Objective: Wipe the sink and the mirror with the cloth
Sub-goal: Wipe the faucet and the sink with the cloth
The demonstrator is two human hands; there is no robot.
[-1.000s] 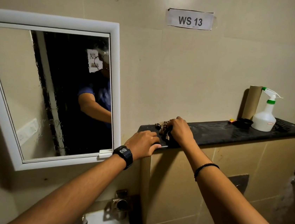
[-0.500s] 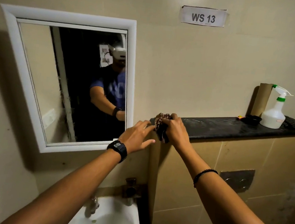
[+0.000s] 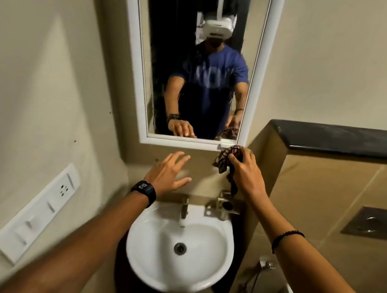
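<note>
Two bare hands reach forward in the head view, over one white sink (image 3: 141,256) that is fixed to the wall below one white-framed mirror (image 3: 136,50). The right hand (image 3: 248,174) has its grip closed around one checked cloth (image 3: 225,156), bunched into a wad. The cloth is in the air just below the mirror's lower right corner, near the frame edge; whether it touches the frame cannot be told. A loose tail of the cloth hangs straight down past the wrist, so its long axis runs vertically. The left hand (image 3: 169,173) is empty, fingers spread and open, palm toward the wall between the mirror's bottom edge and the sink.

One tap (image 3: 184,206) stands at the back rim of the basin, with a metal holder (image 3: 223,207) just to its right. The basin is bare, with one drain (image 3: 180,248) at its middle. To the right, a tiled half wall capped by a dark ledge (image 3: 347,142) rises close beside the right hand, leaving a narrow gap on that side. To the left, open wall runs out to one white switch panel (image 3: 35,215). The left wrist wears a black watch (image 3: 144,189), the right a thin black bracelet (image 3: 287,237).
</note>
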